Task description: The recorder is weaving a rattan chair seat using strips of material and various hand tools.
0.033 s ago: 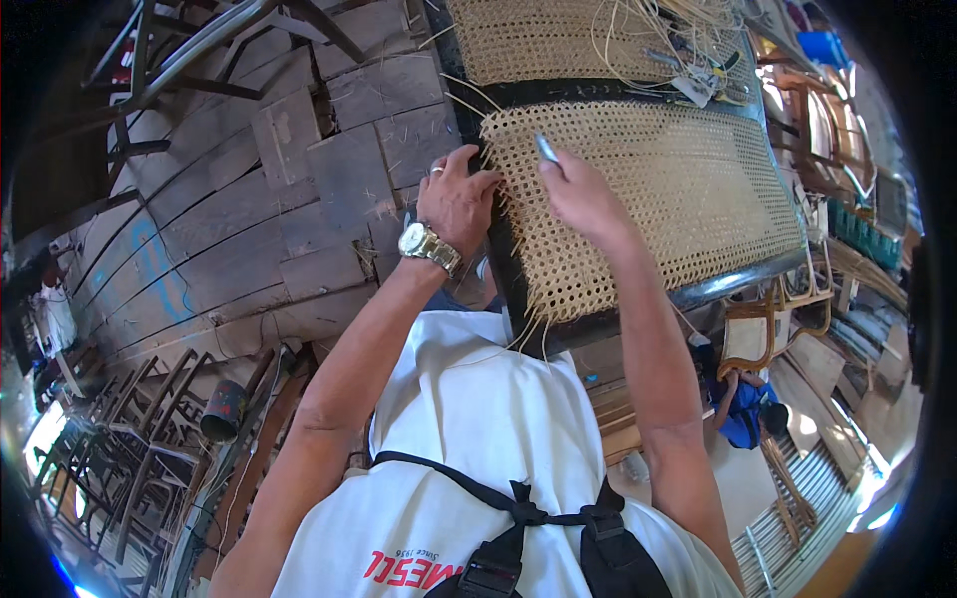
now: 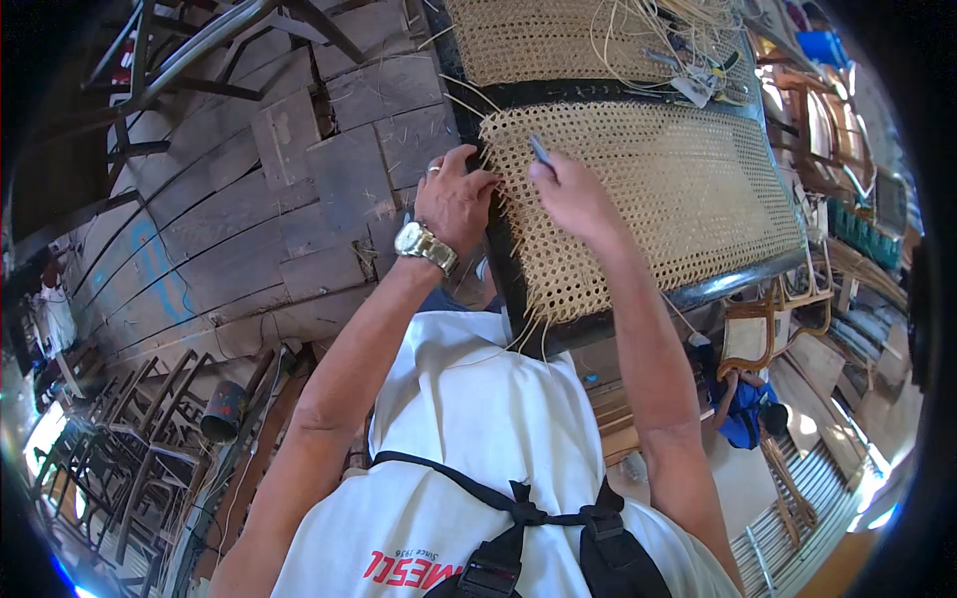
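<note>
A woven cane panel [image 2: 658, 199] with an open-hole pattern is set in a black frame [image 2: 513, 289]. Loose cane ends stick out along its left edge. My left hand [image 2: 454, 204], wearing a ring and a metal watch [image 2: 424, 246], is at that edge. Its fingers curl at the frame, with the thumb toward the weave; whatever they pinch is hidden. Above the panel's left part, my right hand [image 2: 575, 199] is closed around a slim grey metal tool [image 2: 539, 150]. The tool points up and to the left, and its handle is covered by my fingers.
Beyond a black crossbar lies a second cane panel [image 2: 528, 45], with loose cane strands [image 2: 668, 25] and small tools [image 2: 698, 85] on it. Wooden chair frames [image 2: 150, 439] stand at lower left. To the right, a person in blue [image 2: 743, 414] is near a chair frame [image 2: 748, 339].
My right hand and the metal tool have shifted slightly left, toward the panel's edge, and the tool's tilt has changed a little. My left hand has barely moved.
</note>
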{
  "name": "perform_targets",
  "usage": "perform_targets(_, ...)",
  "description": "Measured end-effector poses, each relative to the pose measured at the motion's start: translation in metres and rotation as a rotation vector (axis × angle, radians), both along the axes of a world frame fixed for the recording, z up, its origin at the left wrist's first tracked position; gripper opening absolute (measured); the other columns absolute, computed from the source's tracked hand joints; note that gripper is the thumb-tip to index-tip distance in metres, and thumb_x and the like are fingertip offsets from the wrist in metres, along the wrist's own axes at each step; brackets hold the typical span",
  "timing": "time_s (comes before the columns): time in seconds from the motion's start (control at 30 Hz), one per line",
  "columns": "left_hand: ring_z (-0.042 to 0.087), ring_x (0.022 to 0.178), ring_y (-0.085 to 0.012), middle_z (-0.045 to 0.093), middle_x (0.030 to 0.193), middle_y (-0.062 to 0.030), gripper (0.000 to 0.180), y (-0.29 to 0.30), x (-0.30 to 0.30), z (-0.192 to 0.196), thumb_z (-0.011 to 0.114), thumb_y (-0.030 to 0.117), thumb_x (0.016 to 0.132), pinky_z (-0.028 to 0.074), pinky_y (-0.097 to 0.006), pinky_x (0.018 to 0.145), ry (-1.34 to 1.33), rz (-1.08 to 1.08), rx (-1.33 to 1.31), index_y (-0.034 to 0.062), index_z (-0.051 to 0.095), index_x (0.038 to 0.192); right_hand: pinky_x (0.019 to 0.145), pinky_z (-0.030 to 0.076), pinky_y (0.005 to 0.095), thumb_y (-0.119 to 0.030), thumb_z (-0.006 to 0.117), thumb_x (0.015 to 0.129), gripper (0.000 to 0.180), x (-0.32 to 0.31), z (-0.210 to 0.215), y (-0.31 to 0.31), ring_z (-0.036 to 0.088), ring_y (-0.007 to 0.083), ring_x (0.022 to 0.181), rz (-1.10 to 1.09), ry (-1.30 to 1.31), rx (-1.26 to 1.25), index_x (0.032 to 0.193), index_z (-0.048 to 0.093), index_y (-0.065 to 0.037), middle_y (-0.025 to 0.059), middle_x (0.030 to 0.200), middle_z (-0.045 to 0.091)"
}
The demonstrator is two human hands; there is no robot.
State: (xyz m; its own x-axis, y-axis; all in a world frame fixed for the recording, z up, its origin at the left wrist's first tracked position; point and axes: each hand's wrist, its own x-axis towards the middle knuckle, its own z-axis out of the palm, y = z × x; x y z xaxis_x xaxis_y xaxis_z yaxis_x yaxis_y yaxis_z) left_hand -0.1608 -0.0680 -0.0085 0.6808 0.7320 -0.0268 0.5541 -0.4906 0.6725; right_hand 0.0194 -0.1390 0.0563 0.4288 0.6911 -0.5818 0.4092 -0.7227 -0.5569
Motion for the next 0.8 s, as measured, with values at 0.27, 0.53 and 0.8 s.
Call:
perform_targets(0.27,0.061,0.113,-0.0359,0.054,0.141,-0.0124,0.016,0.024,0.001,-0.002,0.072,0.011,0.082,0.051,-0.047,0.095,-0.021,-0.177,0.041,0.0154,0.078,0.096,0.084,0.054,0.0471,-0.026,0.068,0.086,0.022,-0.026,-0.023,0.020,0.069,0.0362,0.096,0.144,-0.234,-0.024,0.098,0.071,-0.008,0.0179,0.098,0.072)
perform_targets(0.53,0.057,0.118,-0.0362,0.048,0.145,-0.0100,0.013,0.025,-0.006,-0.003,0.069,0.012,0.081,0.051,-0.046,0.094,-0.121,-0.245,0.031,0.0095,0.075,0.091,0.080,0.053,0.0463,-0.018,0.071,0.079,0.022,-0.028,-0.028,0.016,0.068,0.0388,0.089,0.216,-0.218,-0.013,0.096,0.071,-0.005,0.0197,0.092,0.070)
perform_targets(0.8,0.042,0.134,-0.0347,0.044,0.150,-0.0068,0.008,0.031,0.005,-0.024,0.069,0.008,0.078,0.045,-0.051,0.097,-0.192,-0.185,-0.109,0.0049,0.072,0.085,0.084,0.052,0.0484,-0.016,0.067,0.082,0.018,-0.049,-0.018,0.007,0.064,0.0400,0.097,0.195,-0.346,0.077,0.095,0.070,-0.004,0.0188,0.101,0.066)
